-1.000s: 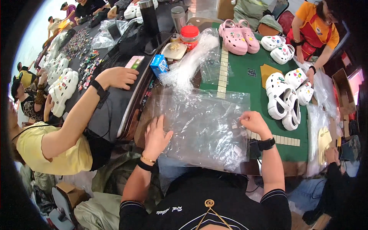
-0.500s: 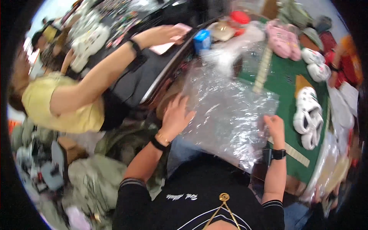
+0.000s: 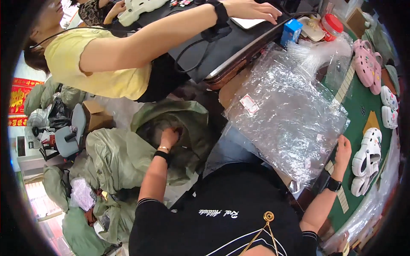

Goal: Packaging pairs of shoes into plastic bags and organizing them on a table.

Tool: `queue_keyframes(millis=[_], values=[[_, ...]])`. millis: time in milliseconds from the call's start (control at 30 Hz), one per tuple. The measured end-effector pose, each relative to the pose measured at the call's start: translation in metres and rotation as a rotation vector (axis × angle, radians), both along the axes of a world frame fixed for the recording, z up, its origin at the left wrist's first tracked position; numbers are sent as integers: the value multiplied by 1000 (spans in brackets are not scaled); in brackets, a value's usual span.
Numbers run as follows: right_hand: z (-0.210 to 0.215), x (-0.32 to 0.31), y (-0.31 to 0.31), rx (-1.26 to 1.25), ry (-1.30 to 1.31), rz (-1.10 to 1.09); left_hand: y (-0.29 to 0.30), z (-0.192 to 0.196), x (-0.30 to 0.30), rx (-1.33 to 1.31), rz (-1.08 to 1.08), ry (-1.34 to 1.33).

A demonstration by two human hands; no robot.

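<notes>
From my end, the left hand point(image 3: 170, 138) is down inside an olive sack point(image 3: 147, 155), its fingertips hidden, so I can't tell whether it grasps anything. The right hand point(image 3: 343, 153) sits at the right edge of the clear plastic bag point(image 3: 294, 115), fingers loosely bent; I can't make out if they pinch the film. Half a second ago I had the left hand spread at the bag's left edge; now it has left that edge, while the right hand stays beside its own. My view has also swung left, so the bag, nearly level in the oldest frame, appears slanted.

The bag lies flat over the near part of the table, its long axis running from upper left to lower right. I can't tell which end is its mouth. A small label point(image 3: 249, 103) shows near its left corner.

Right of it are white clogs point(image 3: 370, 151); farther off, pink clogs point(image 3: 366, 64), a blue box point(image 3: 291, 32) and a red-lidded jar point(image 3: 332, 26).
</notes>
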State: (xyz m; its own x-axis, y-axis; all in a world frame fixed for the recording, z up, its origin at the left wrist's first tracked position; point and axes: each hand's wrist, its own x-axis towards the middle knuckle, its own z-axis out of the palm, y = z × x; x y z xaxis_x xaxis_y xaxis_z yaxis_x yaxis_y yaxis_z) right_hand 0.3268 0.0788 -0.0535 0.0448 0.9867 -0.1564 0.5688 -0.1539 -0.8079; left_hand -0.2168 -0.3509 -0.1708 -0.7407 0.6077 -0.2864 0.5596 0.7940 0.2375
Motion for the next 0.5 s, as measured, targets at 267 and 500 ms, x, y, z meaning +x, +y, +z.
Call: queue_keyframes(millis=[267,500], values=[[-2,33,-20,-81,55,-90,-55,-59,-48,-522,148,-86],[2,32,-29,-56,25,-85,-42,-37,-33,-281,475,403]])
